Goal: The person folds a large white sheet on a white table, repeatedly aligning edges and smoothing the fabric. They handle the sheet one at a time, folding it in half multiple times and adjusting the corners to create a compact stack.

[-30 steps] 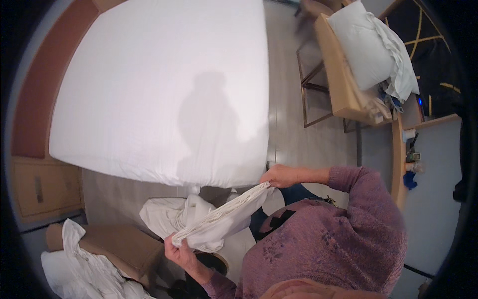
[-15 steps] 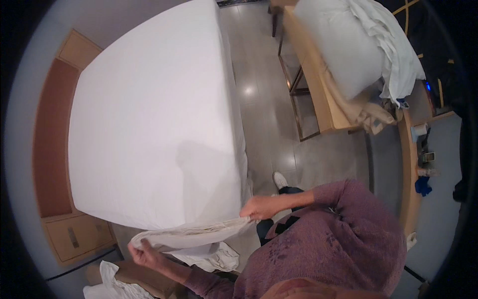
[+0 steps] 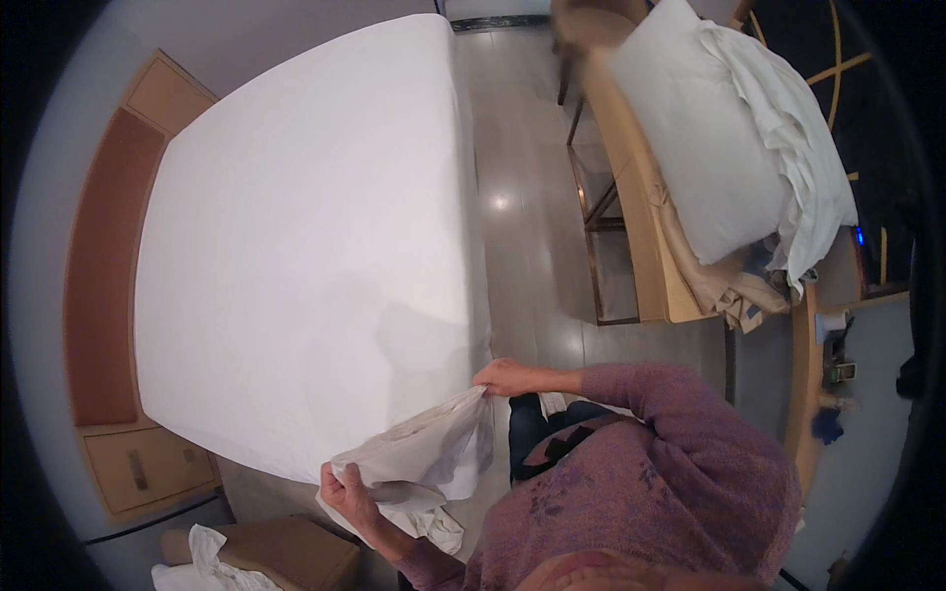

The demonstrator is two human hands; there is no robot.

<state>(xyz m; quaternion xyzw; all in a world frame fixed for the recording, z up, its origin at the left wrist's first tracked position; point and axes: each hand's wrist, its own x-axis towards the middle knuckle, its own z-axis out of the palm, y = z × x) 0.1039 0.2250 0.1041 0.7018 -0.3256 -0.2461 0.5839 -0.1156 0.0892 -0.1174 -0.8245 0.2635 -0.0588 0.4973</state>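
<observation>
Both hands are up at the bed's edge with a pale cloth [image 3: 419, 458] strung between them. The left hand [image 3: 345, 492] is clenched on the cloth's lower corner, fingers wrapped over bunched fabric, low in the picture just off the bed's near corner. The right hand [image 3: 501, 376] pinches the other end, fingers closed on the cloth right beside the bed's side edge, the arm in a mauve sweater sleeve [image 3: 650, 394] reaching in from the right. The cloth sags between the two grips, rumpled, grey in its folds, with a loose tail hanging below the left hand; its upper edge overlaps the bed's corner in the picture, though contact cannot be made out. The bed [image 3: 296, 256] fills the middle, covered in a smooth white sheet, with a shadow falling on it near the hands. To its left runs a brown headboard [image 3: 99, 286] with light wooden side units. Across a shiny floor [image 3: 532, 236], a wooden bench [image 3: 645, 246] carries a big white pillow [image 3: 705, 148] and heaped white linen [image 3: 798, 148]. Down at the lower left, a cardboard box [image 3: 296, 557] sits with more white cloth [image 3: 202, 566] draped at its end.
</observation>
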